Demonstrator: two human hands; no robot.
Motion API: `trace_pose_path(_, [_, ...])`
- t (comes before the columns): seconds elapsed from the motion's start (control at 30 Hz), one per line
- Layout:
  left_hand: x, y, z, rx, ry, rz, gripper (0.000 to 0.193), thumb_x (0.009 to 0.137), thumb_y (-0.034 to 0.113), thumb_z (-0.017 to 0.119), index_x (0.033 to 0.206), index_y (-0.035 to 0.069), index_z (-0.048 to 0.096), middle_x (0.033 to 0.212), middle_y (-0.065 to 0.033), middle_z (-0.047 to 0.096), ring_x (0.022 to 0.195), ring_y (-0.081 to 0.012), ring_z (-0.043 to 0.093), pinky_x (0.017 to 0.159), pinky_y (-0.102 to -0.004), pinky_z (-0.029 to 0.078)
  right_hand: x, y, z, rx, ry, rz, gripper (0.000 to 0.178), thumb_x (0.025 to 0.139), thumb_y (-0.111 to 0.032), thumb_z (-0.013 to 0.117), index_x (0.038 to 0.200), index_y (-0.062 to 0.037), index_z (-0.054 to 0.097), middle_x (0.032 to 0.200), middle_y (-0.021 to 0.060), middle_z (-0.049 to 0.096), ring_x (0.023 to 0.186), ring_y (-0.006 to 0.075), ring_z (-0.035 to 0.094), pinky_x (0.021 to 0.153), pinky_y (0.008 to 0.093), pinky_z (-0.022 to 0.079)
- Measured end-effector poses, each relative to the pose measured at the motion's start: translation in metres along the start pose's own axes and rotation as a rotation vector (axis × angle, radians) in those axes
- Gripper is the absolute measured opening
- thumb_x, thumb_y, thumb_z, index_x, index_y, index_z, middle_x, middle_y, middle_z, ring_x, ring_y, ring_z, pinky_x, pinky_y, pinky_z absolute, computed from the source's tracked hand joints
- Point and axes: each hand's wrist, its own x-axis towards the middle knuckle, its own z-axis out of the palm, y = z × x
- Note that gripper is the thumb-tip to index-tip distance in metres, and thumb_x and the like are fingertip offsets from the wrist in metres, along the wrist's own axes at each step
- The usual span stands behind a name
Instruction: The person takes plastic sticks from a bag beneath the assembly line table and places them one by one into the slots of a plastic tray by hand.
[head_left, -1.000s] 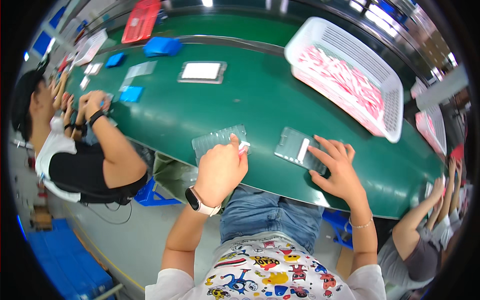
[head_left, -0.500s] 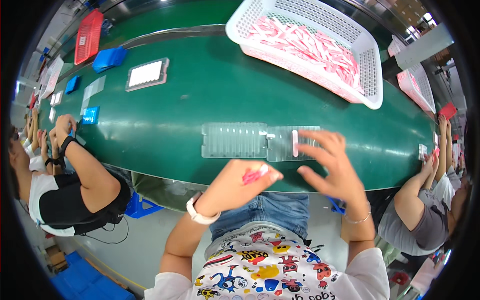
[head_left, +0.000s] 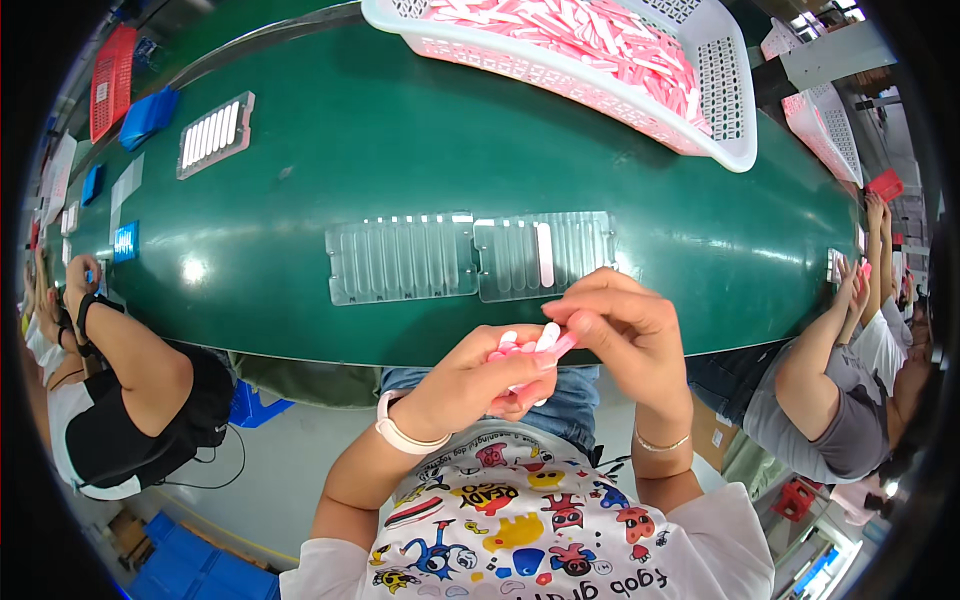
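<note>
I see, on the tray's (head_left: 400, 262) near side, the left hand (head_left: 478, 375) curled round several sticks (head_left: 508, 344) and the right hand (head_left: 628, 335) bent inward, pinching one.

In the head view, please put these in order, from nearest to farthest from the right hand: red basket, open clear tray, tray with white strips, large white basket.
From the right hand:
1. Open clear tray, just ahead and leftward.
2. Large white basket, farther ahead.
3. Tray with white strips, upper left.
4. Red basket, farthest upper left.
</note>
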Motion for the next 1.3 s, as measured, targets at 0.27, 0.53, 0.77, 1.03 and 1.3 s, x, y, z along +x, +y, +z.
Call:
trace_pose_path(0.27, [0.008,0.000,-0.001,-0.018,0.047,0.001,0.028,0.096,0.022,0.050,0.110,-0.001,0.058,0.070,-0.0042,0.059,0.047,-0.0024,0.034,0.043,-0.0190,0.026,0.005,-0.002,-0.020,0.171,-0.030,0.095,0.013,0.086,-0.001,0.061,0.096,0.0038,0.067,0.088,0.0094,0.062,0.077,0.0103,0.057,0.066,0.0230,0.047])
trace_pose_path(0.53, [0.013,0.005,0.001,0.013,0.252,-0.002,0.029,0.094,0.022,0.053,0.107,-0.004,0.060,0.063,-0.0027,0.055,0.047,-0.0035,0.037,0.041,-0.0194,0.026,0.023,0.025,-0.029,-0.293,0.431,-0.288,0.008,0.077,0.004,0.067,0.084,0.0013,0.065,0.087,0.0118,0.069,0.072,0.0135,0.062,0.060,0.0254,0.047])
trace_pose_path(0.77, [0.008,0.005,-0.010,-0.203,0.152,-0.031,0.031,0.093,0.015,0.052,0.120,0.001,0.053,0.071,-0.0051,0.057,0.047,-0.0031,0.037,0.042,-0.0195,0.029,0.030,0.039,-0.035,-0.854,0.137,-0.766,0.020,0.065,0.005,0.070,0.081,-0.0015,0.060,0.088,0.0104,0.068,0.073,0.0217,0.065,0.062,0.0295,0.051])
trace_pose_path(1.03, [0.003,-0.004,-0.007,-0.076,0.212,0.108,0.011,0.092,0.014,0.057,0.092,0.005,0.051,0.071,-0.0082,0.062,0.046,-0.0031,0.038,0.041,-0.0200,0.029,0.008,0.038,-0.038,-0.985,-0.049,-0.597,0.026,0.065,-0.001,0.071,0.089,-0.0044,0.062,0.101,0.0048,0.067,0.097,0.0235,0.061,0.088,0.0431,0.047])
trace_pose_path(1.3, [0.000,-0.007,-0.005,0.028,0.306,0.127,0.018,0.092,0.018,0.060,0.084,0.003,0.053,0.065,-0.0093,0.062,0.046,-0.0031,0.040,0.041,-0.0200,0.030,0.016,0.030,-0.045,-0.978,-0.162,-0.424,0.036,0.073,-0.010,0.071,0.109,-0.0084,0.063,0.107,0.0008,0.066,0.119,0.0263,0.052,0.108,0.0590,0.022])
